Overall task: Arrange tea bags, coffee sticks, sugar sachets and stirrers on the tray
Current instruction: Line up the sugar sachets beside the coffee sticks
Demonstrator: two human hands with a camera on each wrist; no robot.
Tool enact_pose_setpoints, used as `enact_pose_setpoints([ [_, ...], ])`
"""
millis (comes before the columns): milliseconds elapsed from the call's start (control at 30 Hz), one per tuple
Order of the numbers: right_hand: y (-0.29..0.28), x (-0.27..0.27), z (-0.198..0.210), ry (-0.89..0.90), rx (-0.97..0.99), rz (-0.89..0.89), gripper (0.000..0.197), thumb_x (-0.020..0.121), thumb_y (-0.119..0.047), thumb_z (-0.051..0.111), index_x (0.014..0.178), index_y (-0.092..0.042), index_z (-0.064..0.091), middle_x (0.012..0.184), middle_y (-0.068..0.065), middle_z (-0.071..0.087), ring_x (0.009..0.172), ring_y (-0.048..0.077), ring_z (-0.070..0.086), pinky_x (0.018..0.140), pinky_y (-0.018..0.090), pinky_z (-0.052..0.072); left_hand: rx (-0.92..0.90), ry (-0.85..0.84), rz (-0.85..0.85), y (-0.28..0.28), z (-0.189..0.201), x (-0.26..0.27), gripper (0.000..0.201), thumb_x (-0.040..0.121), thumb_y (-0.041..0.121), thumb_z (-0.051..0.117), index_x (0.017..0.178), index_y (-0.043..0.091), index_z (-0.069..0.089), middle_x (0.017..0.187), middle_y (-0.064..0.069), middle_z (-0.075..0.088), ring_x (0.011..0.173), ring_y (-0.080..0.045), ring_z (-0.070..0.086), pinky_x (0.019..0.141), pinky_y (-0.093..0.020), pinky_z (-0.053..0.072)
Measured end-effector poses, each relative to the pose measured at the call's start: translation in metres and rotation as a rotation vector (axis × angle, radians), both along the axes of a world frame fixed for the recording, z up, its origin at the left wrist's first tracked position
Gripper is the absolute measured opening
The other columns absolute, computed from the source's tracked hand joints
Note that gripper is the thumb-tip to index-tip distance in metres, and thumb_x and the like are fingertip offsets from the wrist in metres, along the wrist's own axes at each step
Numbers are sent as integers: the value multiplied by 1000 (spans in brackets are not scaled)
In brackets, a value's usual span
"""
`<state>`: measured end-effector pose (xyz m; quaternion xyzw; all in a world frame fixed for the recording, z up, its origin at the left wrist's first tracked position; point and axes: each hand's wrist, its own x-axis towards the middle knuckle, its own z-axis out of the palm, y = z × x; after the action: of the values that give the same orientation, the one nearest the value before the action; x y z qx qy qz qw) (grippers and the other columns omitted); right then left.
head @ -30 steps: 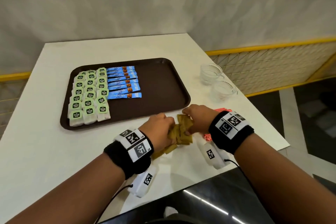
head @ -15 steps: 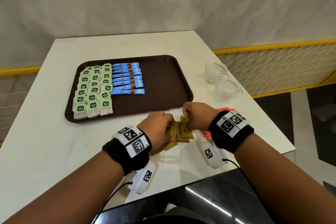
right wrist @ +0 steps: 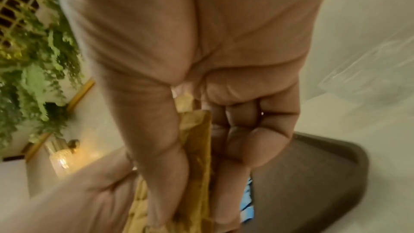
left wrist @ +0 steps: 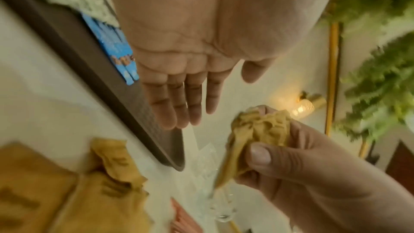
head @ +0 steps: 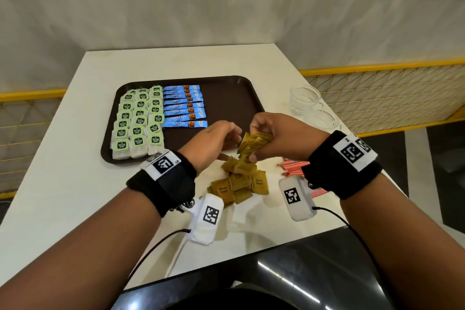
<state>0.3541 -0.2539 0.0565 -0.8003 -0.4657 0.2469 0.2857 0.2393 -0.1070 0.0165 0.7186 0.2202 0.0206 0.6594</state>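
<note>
Your right hand gripped a bunch of sugar sachets, fingers curled round them and thumb pressed on the front, as both wrist views showed. The bunch hung with its long axis running down and toward you, above the near right corner of the tray. Your left hand was released, fingers straight and together, palm empty, just left of the bunch and not touching it.

The bare part of the tray lay ahead and a little left of your right fingers, right of the coffee sticks. I judge the right hand was the nearer one for setting the sachets down there, with the left free to peel them off one by one.

Counts: tea bags stood in three columns at the tray's left; I made about twenty, though the far ones overlapped. Coffee sticks numbered seven, stacked in one column, long axes left to right. Loose sachets on the table under your hands came to roughly eight or nine; the held bunch was too crumpled to count. The stirrers, red, lay on the table under your right wrist, mostly hidden. Two glass cups stood right of the tray.
</note>
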Motion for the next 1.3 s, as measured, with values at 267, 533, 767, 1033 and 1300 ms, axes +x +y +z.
enact_pose_setpoints([
  [267, 39, -22, 11, 13, 140, -11, 30, 67, -10, 82, 90, -7, 64, 79, 9, 70, 68, 22, 67, 65, 36, 56, -492, -106, -71, 9, 20, -17, 59, 95, 55, 36, 117, 7, 62, 94, -12, 70, 85, -25, 68, 72, -36, 57],
  [533, 76, -8, -4, -13, 244, -135, 36, 65, -14, 83, 94, -12, 63, 78, 4, 62, 62, 14, 57, 60, 29, 50, -481, -167, 96, 37, 11, -6, 26, 100, 11, 42, 123, 5, 52, 69, -7, 60, 74, -24, 71, 71, -33, 59],
  [767, 105, 30, -18, 292, 191, -256, 35, 73, -22, 81, 91, -5, 56, 69, 11, 60, 56, 16, 60, 46, 21, 42, -357, -255, 298, 67, 6, 35, 20, 93, 18, 60, 113, 15, 57, 97, -6, 70, 75, -18, 67, 74, -36, 58],
  [1033, 156, 80, -30, 536, 290, -288, 13, 79, -9, 74, 79, -11, 61, 72, 8, 65, 63, 13, 63, 51, 19, 44, -310, -313, 504, 102, 3, 82, 20, 86, 5, 68, 104, 6, 62, 81, -4, 70, 53, -9, 62, 50, -23, 49],
  [1300, 206, 131, -41, 724, 284, -353, 16, 94, -11, 55, 81, -17, 48, 77, 6, 64, 64, 17, 65, 60, 26, 50, -439, -236, 640, 148, -7, 111, 10, 94, 10, 53, 98, 9, 63, 86, -8, 69, 79, -21, 69, 65, -30, 59],
])
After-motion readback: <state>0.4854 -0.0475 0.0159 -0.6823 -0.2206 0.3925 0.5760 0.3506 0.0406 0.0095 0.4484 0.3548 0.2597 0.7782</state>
